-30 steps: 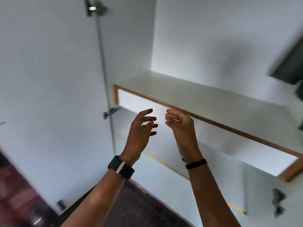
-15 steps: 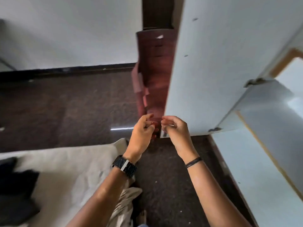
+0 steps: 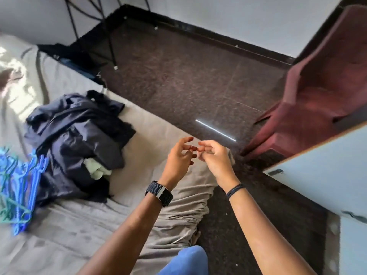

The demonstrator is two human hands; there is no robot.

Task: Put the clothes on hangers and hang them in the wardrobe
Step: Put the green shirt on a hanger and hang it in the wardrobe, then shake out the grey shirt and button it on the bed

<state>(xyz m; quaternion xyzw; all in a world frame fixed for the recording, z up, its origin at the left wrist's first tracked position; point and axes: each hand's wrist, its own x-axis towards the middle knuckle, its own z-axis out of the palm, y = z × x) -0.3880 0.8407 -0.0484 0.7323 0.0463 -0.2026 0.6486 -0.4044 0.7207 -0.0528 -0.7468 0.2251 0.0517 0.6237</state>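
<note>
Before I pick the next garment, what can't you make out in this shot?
- Clothes pile, head view: dark garments overlap, so their count and types are unclear; a pale piece is mostly buried.
- Hangers: cut off by the left edge and tangled, so no count.
- Wardrobe door: cut by the right edge; the inside is out of view.
- Left hand and right hand: fingertips blurred.

Both empty hands, left hand [image 3: 179,158] and right hand [image 3: 213,158], hover fingertips together beside dark clothes [image 3: 79,133] and blue hangers [image 3: 17,187].
</note>
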